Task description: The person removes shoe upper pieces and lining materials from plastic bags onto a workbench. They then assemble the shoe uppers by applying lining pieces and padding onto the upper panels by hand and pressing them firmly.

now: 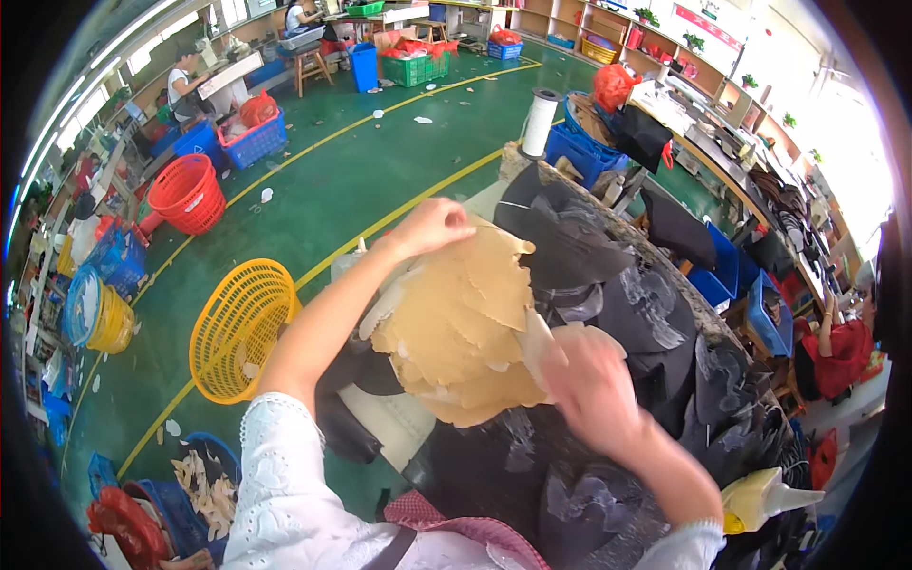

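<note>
At the frame's centre we are handling tan sheets [465, 323], which are lying below our left hand [432, 226], its fingers curling, and left of our blurred right hand [597, 389], though whether either is pinching we cannot tell.

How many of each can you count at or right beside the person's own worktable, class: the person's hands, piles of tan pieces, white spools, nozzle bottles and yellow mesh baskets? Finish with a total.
Person's hands, left hand and right hand: 2
Pile of tan pieces (overlapping, so not counted singly): 1
White spool: 1
Nozzle bottle: 1
Yellow mesh basket: 1
Total: 6
</note>
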A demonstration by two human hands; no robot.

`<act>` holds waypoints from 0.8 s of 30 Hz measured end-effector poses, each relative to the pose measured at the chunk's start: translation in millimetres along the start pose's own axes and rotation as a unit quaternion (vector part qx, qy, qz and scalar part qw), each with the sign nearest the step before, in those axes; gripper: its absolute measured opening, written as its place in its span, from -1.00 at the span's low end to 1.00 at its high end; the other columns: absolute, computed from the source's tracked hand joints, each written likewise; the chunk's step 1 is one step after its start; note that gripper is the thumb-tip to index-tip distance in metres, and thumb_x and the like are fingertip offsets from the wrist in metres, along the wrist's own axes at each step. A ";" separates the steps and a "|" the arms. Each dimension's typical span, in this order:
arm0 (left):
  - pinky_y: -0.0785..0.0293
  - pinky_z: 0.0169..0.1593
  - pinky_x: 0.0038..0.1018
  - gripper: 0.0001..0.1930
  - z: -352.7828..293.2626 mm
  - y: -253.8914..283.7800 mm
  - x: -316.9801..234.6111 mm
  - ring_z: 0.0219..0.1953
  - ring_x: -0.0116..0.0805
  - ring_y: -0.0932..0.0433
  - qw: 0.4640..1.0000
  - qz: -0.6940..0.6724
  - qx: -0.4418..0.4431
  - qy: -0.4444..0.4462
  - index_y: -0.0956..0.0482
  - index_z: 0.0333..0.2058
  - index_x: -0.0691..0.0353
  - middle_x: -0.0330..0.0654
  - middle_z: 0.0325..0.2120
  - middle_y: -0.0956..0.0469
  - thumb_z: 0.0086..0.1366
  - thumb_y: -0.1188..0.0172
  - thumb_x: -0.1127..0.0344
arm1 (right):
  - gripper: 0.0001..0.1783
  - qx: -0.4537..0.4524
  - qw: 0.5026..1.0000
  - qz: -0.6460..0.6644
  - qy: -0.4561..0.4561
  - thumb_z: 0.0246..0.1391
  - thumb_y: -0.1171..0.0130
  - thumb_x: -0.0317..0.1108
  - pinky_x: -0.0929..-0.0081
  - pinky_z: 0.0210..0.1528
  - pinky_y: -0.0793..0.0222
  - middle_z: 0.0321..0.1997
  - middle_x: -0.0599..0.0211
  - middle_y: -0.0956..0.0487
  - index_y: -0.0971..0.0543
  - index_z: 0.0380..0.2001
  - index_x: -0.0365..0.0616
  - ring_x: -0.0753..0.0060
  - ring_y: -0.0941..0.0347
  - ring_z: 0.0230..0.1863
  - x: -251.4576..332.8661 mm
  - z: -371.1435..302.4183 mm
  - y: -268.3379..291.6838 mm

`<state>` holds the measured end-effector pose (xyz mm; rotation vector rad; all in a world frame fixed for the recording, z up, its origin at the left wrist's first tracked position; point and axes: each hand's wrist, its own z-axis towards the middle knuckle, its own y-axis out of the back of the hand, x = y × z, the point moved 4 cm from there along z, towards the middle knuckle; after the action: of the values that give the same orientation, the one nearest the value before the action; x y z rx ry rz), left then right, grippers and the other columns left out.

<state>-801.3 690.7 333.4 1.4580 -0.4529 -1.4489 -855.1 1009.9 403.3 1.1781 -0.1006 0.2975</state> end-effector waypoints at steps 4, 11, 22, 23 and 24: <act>-0.37 0.05 -0.20 -0.47 0.2 -35.3 -8.8 0.02 0.04 -0.43 0.999 0.012 -0.026 0.022 -0.38 0.05 0.36 0.17 -0.01 -0.40 0.32 0.01 -0.01 | -0.81 -0.053 0.998 -0.010 -0.036 0.02 -0.09 -0.37 0.25 -0.02 -0.34 -0.22 0.17 -0.54 -0.59 -0.30 -0.15 0.06 -0.40 -0.10 -105.8 123.5 -42.5; -0.16 0.21 -0.10 -0.41 -47.2 -54.2 -18.4 0.16 0.13 -0.27 0.999 0.027 -0.038 0.024 -0.24 0.19 0.28 0.21 0.10 -0.28 0.37 0.15 -0.05 | -0.81 0.263 0.933 -0.202 -0.139 0.04 -0.10 -0.36 0.21 -0.10 -0.47 -0.20 0.16 -0.59 -0.64 -0.31 -0.13 0.09 -0.55 -0.17 -141.7 220.2 -143.4; -0.16 0.20 -0.05 -0.39 -40.9 -42.0 -27.3 0.19 -0.06 -0.26 0.997 0.067 0.031 0.036 -0.24 0.19 0.19 0.02 0.10 -0.31 0.32 0.02 -0.10 | -0.78 -0.396 0.895 0.047 -0.201 0.24 0.04 -0.35 0.34 -0.34 -0.41 -0.42 -0.03 -0.52 -0.49 -0.22 -0.28 0.22 -0.54 -0.42 -138.5 122.2 4.9; -0.16 0.20 -0.05 -0.39 -47.1 -42.8 -42.5 0.19 -0.06 -0.26 0.997 0.061 0.037 0.034 -0.24 0.19 0.19 0.02 0.10 -0.31 0.32 0.02 -0.10 | -0.80 -0.336 0.925 0.045 -0.170 0.22 0.04 -0.38 0.34 -0.31 -0.37 -0.39 -0.04 -0.51 -0.48 -0.21 -0.29 0.11 -0.53 -0.38 -95.4 118.6 8.9; -0.27 0.13 -0.17 -0.46 -55.4 -26.0 -72.2 0.15 -0.16 -0.33 0.977 -0.203 -0.055 -0.037 -0.28 0.17 0.19 -0.03 0.08 -0.34 0.33 -0.01 0.00 | -0.82 -0.280 0.948 0.062 -0.139 0.18 0.00 -0.41 0.33 -0.29 -0.38 -0.37 -0.05 -0.51 -0.48 -0.21 -0.27 -0.02 -0.50 -0.35 -63.5 109.8 8.2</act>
<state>-776.3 781.7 339.2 1.4661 -0.1163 -1.8229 -909.7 900.5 437.9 0.6405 -0.4769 0.1915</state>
